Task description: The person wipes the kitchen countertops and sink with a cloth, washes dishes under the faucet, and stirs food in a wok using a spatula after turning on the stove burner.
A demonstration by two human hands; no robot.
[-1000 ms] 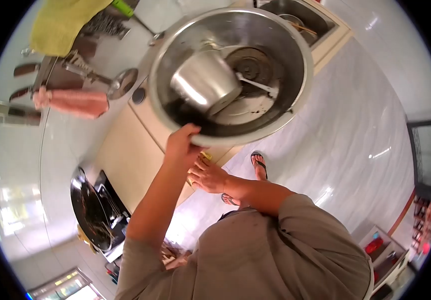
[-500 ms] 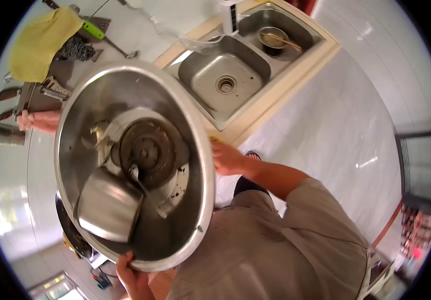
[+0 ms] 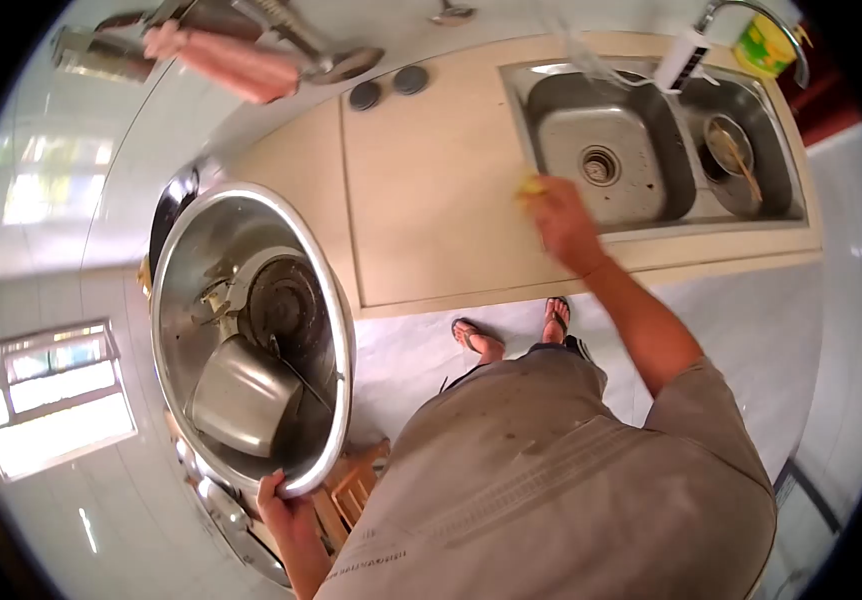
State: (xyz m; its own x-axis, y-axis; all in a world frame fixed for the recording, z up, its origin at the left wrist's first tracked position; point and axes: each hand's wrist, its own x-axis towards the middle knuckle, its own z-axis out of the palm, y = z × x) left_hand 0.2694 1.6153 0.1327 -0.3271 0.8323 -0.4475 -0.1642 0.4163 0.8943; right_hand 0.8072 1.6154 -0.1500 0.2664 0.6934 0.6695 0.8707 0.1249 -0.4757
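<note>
While the left hand [image 3: 291, 515] is gripping the rim of a large stainless-steel basin [image 3: 186, 330], which is hanging tilted well to the left of the double-bowl sink [image 3: 731, 222], the right hand [image 3: 566, 225] is moving just beside that sink's left edge. The left fingers are curling tightly over the basin's rim; the right fingers are bunching around a yellow sponge or cloth [image 3: 531, 190], too blurred to say which, and whether it is touching the beige countertop [image 3: 441, 200] is not showing clearly. As for progress, the basin is already hanging off the counter, and the surface left of the sink seems to be getting wiped, though how much is finished is impossible to tell. Inside the basin, a steel pot [image 3: 246, 395] is lying tipped beside a round, dark-centred piece [image 3: 286, 305], both apparently waiting unwashed. Within the sink, the left compartment is showing dark specks near its drain [image 3: 600, 166], and the right one is holding a small metal bowl [image 3: 726, 140] with a wooden utensil [image 3: 746, 180], seemingly also left undone.
</note>
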